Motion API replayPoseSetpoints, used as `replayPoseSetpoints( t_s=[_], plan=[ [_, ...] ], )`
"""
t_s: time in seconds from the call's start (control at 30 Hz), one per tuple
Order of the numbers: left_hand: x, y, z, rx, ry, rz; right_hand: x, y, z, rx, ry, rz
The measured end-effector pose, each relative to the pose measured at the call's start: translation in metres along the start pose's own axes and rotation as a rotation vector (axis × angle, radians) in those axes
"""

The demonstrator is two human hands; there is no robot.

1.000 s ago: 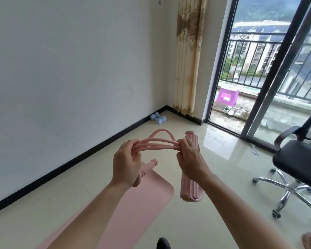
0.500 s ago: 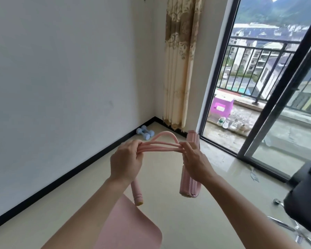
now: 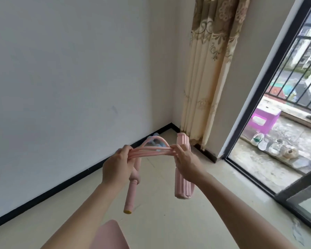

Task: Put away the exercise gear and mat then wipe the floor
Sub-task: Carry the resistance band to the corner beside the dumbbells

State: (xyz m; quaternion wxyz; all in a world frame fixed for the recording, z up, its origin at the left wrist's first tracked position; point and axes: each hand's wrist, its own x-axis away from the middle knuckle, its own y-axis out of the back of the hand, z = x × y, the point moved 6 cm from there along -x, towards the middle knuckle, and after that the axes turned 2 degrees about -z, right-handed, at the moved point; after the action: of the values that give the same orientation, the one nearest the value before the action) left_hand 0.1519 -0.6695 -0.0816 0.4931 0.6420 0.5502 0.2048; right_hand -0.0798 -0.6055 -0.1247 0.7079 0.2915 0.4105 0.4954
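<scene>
I hold a pink resistance-band puller in front of me with both hands. My left hand grips the bunched pink tubes at one end, and a pink handle with a yellow tip hangs below it. At the other end my right hand pinches the same tubes, with the ribbed pink foot pedal hanging under it. A corner of the pink exercise mat shows at the bottom edge, on the floor. Blue dumbbells lie by the wall corner, mostly hidden behind the tubes.
A white wall with a black skirting board runs along the left. A beige curtain hangs in the corner. On the right an open sliding door leads to a balcony with a purple stool and several shoes.
The view has swung left and up: the office chair has left the frame and less of the mat shows. Both hands keep hold of the tubes, and the handle now hangs straight down.
</scene>
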Motion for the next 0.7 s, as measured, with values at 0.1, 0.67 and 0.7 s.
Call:
replayPoseSetpoints(
  t_s=[0.1, 0.67, 0.7],
  plan=[
    [-0.059, -0.012, 0.015, 0.096, 0.113, -0.012, -0.076, -0.018, -0.009, -0.016, 0.013, 0.088],
    [-0.389, -0.145, 0.16, 0.219, 0.196, 0.102, -0.42, -0.171, -0.092, 0.007, -0.056, 0.338],
    [-0.398, -0.148, 0.162, 0.218, 0.193, 0.109, -0.427, -0.171, -0.093, 0.006, -0.044, 0.338]
  ],
)
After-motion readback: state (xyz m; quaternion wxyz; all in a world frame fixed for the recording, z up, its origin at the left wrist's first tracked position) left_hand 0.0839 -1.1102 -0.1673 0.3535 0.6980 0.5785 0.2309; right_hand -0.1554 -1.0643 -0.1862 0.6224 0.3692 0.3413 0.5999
